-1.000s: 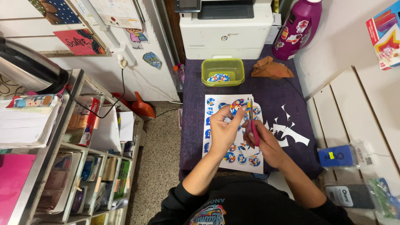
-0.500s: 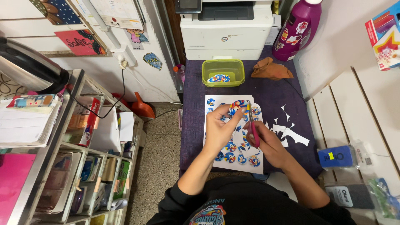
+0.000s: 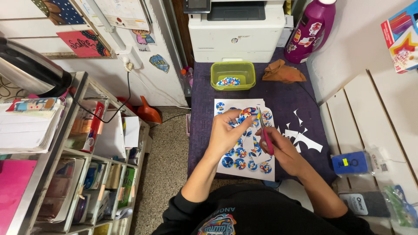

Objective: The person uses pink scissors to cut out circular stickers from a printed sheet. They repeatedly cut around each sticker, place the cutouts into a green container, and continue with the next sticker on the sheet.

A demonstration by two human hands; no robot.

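The sticker sheet [image 3: 244,150] is a white page printed with round blue figures. It lies flat on the purple desk [image 3: 204,109], directly in front of the person, with its upper edge raised toward the hands.

The left hand [image 3: 226,132] is closed in a pinch on the upper part of the sheet. This grip lifts the paper off the desk and holds it taut, so the blades meet a firm edge.

The right hand [image 3: 278,150] is closed around the pink handles of the scissors [image 3: 263,130]. The blades point away from the body and meet the sheet near a round figure at the top. The hand sits just beside the left hand, so cutting and holding take place at the same spot.

White paper scraps [image 3: 302,135] lie on the desk to the right of the sheet, on the scissors side, apart from the uncut figures.

A green tub [image 3: 233,75] stands beyond the sheet and holds cut round figures, within reach but well apart from the blades. An orange cloth [image 3: 283,72] lies beside it. A white printer [image 3: 237,28] and a purple bottle [image 3: 311,30] stand at the far end of the desk. Shelves [image 3: 87,174] with stationery stand to the left.
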